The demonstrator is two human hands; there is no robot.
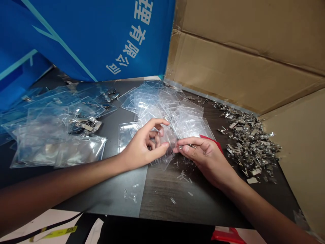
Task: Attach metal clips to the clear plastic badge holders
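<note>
Thin vinyl badge holder (pixel 165 144) hung pinched above the dark tabletop (pixel 203 203), its upper edge gripped by the curled fingers of the left hand (pixel 144 144). The right hand (pixel 203 159) held a small metal clip (pixel 185 146) between thumb and forefinger, right against the holder. The holder looked light, limp and slick, best taken by its edges; the clip seemed stiff and was best pinched at its end. Fingers hid the clip's tip, so its contact with the holder could not be made out. A stack of clear holders (pixel 162 105) lay behind, a heap of metal clips (pixel 250 142) to the right.
</note>
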